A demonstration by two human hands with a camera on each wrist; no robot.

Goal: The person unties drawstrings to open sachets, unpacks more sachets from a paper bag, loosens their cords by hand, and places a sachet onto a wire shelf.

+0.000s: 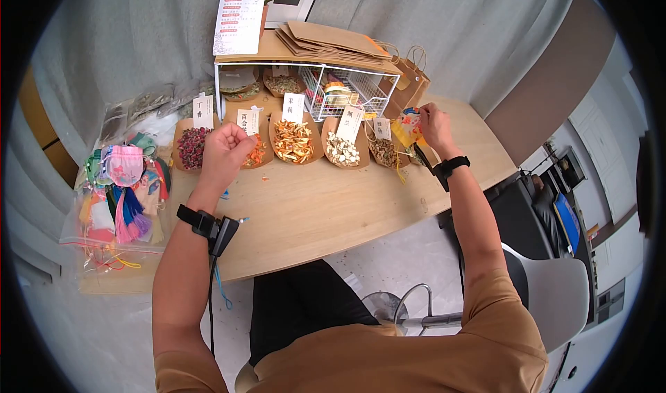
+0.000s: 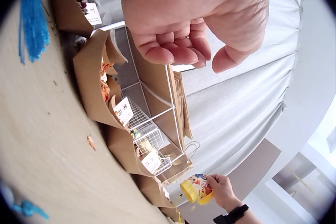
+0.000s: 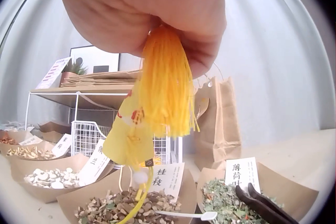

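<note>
My right hand (image 1: 435,126) grips a yellow patterned drawstring pouch (image 1: 406,128) at its tasselled end, above the right end of the tray row. An orange-yellow tassel (image 3: 168,90) hangs below my fingers in the right wrist view. The pouch tilts downward, and its yellow cord with a white bead (image 3: 140,176) dangles over a paper tray of brown chopped twigs (image 3: 118,203). My left hand (image 1: 225,150) hovers with loosely curled fingers and nothing in them. It is close to trays of dark pink buds (image 1: 189,150) and orange petals (image 1: 255,158).
More paper trays hold yellow-orange flowers (image 1: 293,147), white slices (image 1: 341,150) and green leaves (image 3: 215,195) with dark tongs (image 3: 265,205). A white-framed shelf (image 1: 277,56) stands behind, with a wire basket (image 1: 378,101) beneath. Tasselled pouches (image 1: 125,171) lie left. A paper bag (image 1: 409,84) stands right.
</note>
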